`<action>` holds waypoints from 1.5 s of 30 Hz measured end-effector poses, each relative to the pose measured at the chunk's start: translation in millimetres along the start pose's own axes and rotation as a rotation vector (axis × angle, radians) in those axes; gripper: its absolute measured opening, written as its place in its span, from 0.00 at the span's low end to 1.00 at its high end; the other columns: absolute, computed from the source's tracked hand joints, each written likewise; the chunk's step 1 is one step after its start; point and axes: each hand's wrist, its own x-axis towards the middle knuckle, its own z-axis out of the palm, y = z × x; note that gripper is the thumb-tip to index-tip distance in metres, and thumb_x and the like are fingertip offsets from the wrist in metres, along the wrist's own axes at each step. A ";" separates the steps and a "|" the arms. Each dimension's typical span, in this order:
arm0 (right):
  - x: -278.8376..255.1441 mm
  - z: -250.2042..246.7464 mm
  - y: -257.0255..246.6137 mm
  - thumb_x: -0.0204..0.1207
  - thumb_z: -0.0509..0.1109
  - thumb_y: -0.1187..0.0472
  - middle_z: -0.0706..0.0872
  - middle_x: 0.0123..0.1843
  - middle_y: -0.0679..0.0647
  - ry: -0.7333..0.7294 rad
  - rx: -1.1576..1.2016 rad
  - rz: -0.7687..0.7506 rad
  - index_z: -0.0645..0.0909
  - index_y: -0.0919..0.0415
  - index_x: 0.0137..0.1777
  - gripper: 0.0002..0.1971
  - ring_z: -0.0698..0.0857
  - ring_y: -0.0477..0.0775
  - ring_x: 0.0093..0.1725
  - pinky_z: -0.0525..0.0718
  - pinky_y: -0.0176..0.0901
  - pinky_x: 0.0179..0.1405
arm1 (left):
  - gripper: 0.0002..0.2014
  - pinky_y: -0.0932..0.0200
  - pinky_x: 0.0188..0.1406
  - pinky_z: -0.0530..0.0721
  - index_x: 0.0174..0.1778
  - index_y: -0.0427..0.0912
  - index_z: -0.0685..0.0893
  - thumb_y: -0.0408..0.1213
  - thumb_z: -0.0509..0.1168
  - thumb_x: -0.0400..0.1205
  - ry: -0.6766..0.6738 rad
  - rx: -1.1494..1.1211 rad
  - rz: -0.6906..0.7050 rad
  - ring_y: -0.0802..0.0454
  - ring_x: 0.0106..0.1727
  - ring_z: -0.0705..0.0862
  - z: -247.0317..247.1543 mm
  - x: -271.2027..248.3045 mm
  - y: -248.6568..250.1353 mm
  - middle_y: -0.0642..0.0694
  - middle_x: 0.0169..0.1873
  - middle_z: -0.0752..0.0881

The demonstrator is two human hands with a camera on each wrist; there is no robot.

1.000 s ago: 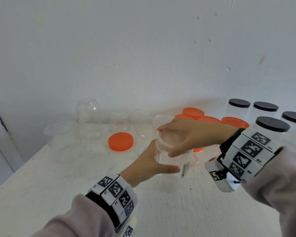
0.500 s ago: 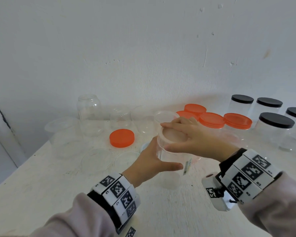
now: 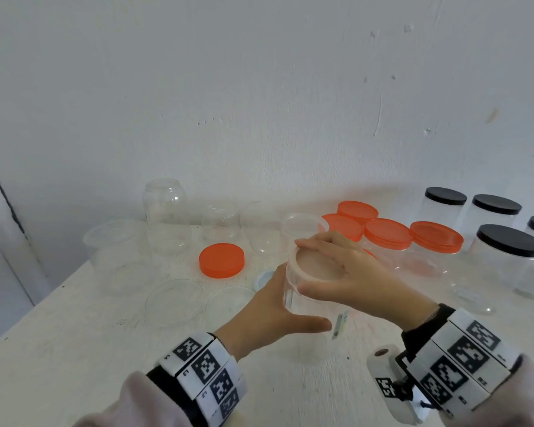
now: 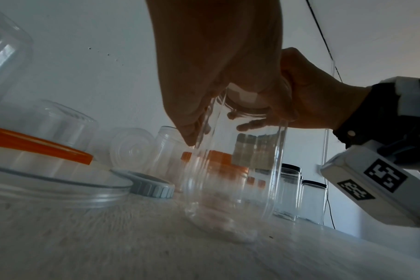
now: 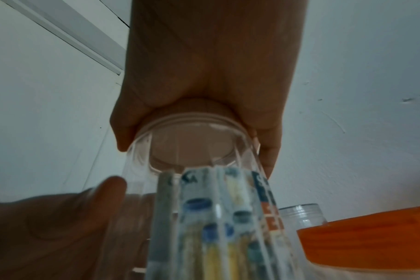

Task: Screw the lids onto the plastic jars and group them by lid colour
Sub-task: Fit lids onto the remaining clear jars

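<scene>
A clear plastic jar (image 3: 305, 306) (image 4: 235, 170) with a printed label (image 5: 218, 223) stands on the white table (image 3: 74, 349). My left hand (image 3: 278, 312) grips its body from the left, thumb across the front. My right hand (image 3: 336, 272) covers the top, fingers curled round a clear lid (image 3: 315, 265) (image 5: 192, 140) seated on the jar's mouth. A loose orange lid (image 3: 222, 260) lies behind on the left. Orange-lidded jars (image 3: 389, 234) stand in a cluster behind my right hand, black-lidded jars (image 3: 509, 241) farther right.
Several open clear jars (image 3: 165, 217) and clear lids (image 3: 174, 300) sit at the back left and middle left. A small grey-blue cap (image 4: 151, 184) lies beside the held jar. The wall runs close behind everything.
My right wrist has swung toward me and to the right while the fingers stay on the clear lid, turning it. The left hand keeps the jar in the same spot.
</scene>
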 end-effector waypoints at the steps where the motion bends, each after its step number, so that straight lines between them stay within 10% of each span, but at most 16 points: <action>1: 0.5 -1.2 0.3 0.66 0.72 0.33 0.66 0.63 0.21 -0.018 -0.011 -0.007 0.68 0.29 0.73 0.34 0.67 0.31 0.66 0.69 0.27 0.57 | 0.41 0.83 0.50 0.74 0.60 0.88 0.57 0.59 0.79 0.63 -0.008 0.021 -0.001 0.87 0.62 0.68 -1.5 0.1 0.9 0.88 0.59 0.69; 5: 0.8 -6.9 3.1 0.63 0.69 0.28 0.63 0.65 0.20 -0.092 -0.029 -0.020 0.64 0.29 0.75 0.38 0.66 0.29 0.68 0.70 0.31 0.63 | 0.42 0.75 0.62 0.74 0.62 0.89 0.57 0.61 0.79 0.63 -0.074 0.131 -0.031 0.80 0.66 0.70 -13.6 1.3 -3.8 0.81 0.65 0.71; 15: 2.4 -43.4 5.4 0.63 0.75 0.37 0.60 0.71 0.22 -0.392 -0.036 -0.119 0.59 0.26 0.76 0.42 0.65 0.24 0.68 0.68 0.20 0.60 | 0.47 0.60 0.77 0.62 0.82 0.53 0.55 0.56 0.74 0.72 -0.207 0.687 -0.296 0.58 0.79 0.60 -75.5 10.0 -38.6 0.57 0.79 0.61; 23: 61.7 -112.5 5.6 0.61 0.81 0.43 0.68 0.68 0.27 0.131 0.071 -0.209 0.67 0.27 0.69 0.37 0.68 0.23 0.67 0.70 0.22 0.56 | 0.51 0.51 0.78 0.63 0.83 0.50 0.54 0.61 0.74 0.70 -0.330 0.806 -0.424 0.52 0.78 0.61 -89.6 18.3 -52.3 0.52 0.78 0.60; 28: 136.2 -116.4 40.4 0.62 0.79 0.47 0.62 0.67 0.35 0.320 -0.075 -0.108 0.63 0.40 0.75 0.41 0.67 0.50 0.68 0.70 0.46 0.64 | 0.51 0.50 0.77 0.65 0.82 0.51 0.54 0.61 0.75 0.69 -0.343 0.809 -0.427 0.53 0.77 0.63 -89.0 19.2 -53.7 0.52 0.77 0.60; 34: 199.9 -98.6 89.5 0.64 0.82 0.50 0.64 0.74 0.52 0.112 -0.290 -0.013 0.60 0.51 0.77 0.45 0.65 0.53 0.64 0.69 0.48 0.55 | 0.54 0.51 0.78 0.62 0.83 0.53 0.51 0.61 0.76 0.68 -0.352 0.804 -0.418 0.55 0.78 0.60 -90.9 16.6 -56.9 0.55 0.78 0.57; 45: 223.1 -76.3 108.0 0.67 0.81 0.54 0.65 0.72 0.53 -0.190 -0.501 0.104 0.58 0.57 0.75 0.42 0.79 0.59 0.56 0.81 0.51 0.53 | 0.53 0.53 0.79 0.61 0.84 0.52 0.50 0.58 0.77 0.69 -0.345 0.771 -0.418 0.55 0.78 0.60 -91.5 16.2 -53.0 0.55 0.79 0.57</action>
